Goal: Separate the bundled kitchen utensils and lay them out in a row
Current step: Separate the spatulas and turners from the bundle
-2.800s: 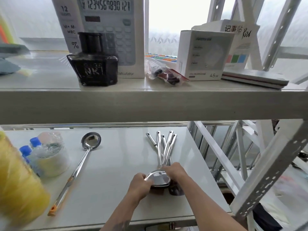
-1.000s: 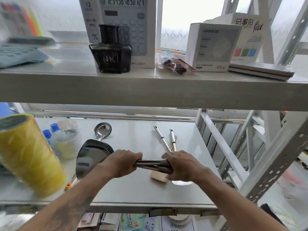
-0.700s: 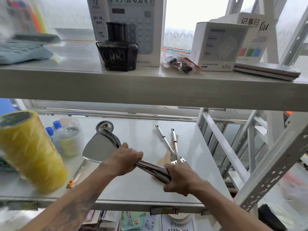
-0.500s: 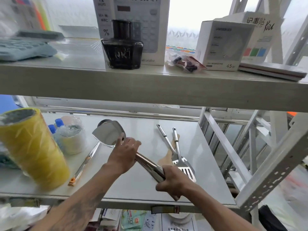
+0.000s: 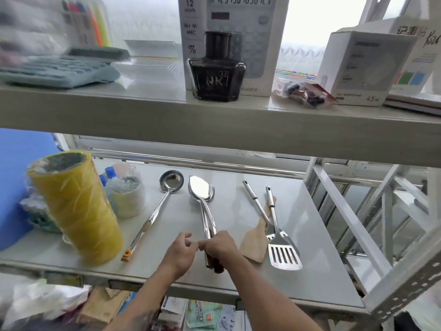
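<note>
Under the right hand (image 5: 220,247), which is curled closed around their handles, lie the nested steel spatulas (image 5: 202,199). Their shiny blades point away from the person and rest on the white lower shelf (image 5: 229,211), while the dark handle ends stick out below the fist. Whether there are two or three pieces in the stack cannot be told. The left hand (image 5: 179,254) sits just beside the right, its fingertips touching it; the fingers are bent loosely inward and appear to grip nothing.

Left of both hands lies a ladle (image 5: 155,211), bowl up and far from the person, its long handle slanting back to an orange tip near the shelf's front edge. It lies apart from the nested spatulas.

Right of the hands, three utensils overlap. A slotted turner (image 5: 284,254) has its blade close to the front edge, a wooden spatula (image 5: 254,244) lies partly under it, and another steel utensil (image 5: 254,201) crosses between them; its head is mostly hidden.

Further left of the ladle stand a yellow spool (image 5: 76,209) and a plastic-wrapped bundle of bottles (image 5: 124,192). Overhead, an upper shelf carries an ink bottle (image 5: 216,70) and a calculator box (image 5: 233,32).
</note>
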